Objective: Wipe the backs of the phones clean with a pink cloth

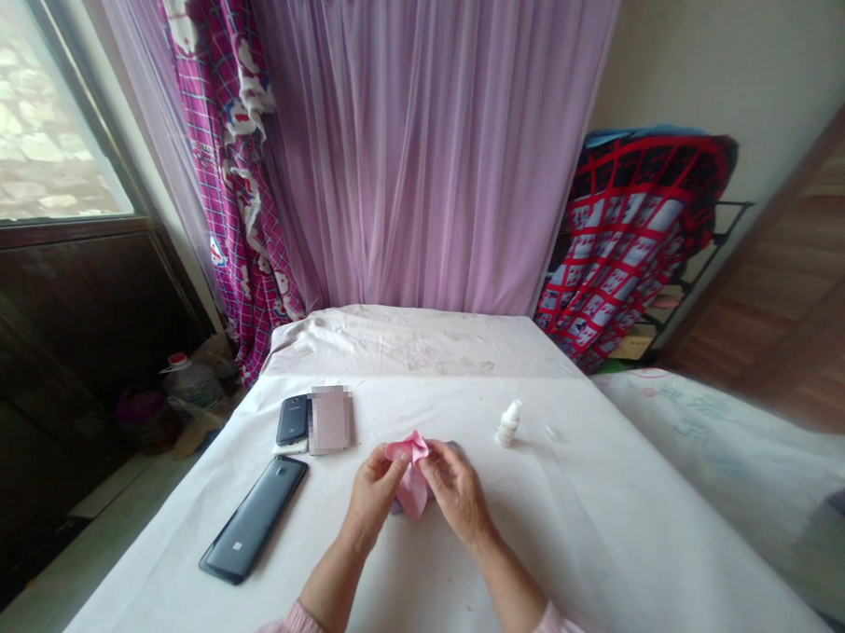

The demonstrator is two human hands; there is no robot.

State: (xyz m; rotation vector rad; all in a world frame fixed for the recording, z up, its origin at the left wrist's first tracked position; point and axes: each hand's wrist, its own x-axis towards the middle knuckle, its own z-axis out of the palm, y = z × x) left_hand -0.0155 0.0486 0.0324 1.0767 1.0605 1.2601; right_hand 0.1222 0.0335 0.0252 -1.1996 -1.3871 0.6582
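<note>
A small pink cloth point(411, 490) hangs between my two hands above the table, its top edge folded and bunched. My left hand point(375, 491) pinches its left side between thumb and fingers. On the other side, my right hand point(458, 488) pinches the right edge. Beneath the cloth and my right hand lies something greyish-purple point(460, 451), mostly hidden, so its kind cannot be made out. To the right stands a small white spray bottle point(508, 425), with a small clear cap point(552, 432) lying beside it.
Left on the white-covered table point(545, 554) lie a large dark phone point(255, 520), a smaller black phone point(293, 419) over a white item, and a blurred pinkish rectangle point(332, 419). Purple curtains point(416, 167) hang behind. A checked red cloth point(622, 242) drapes a rack at right.
</note>
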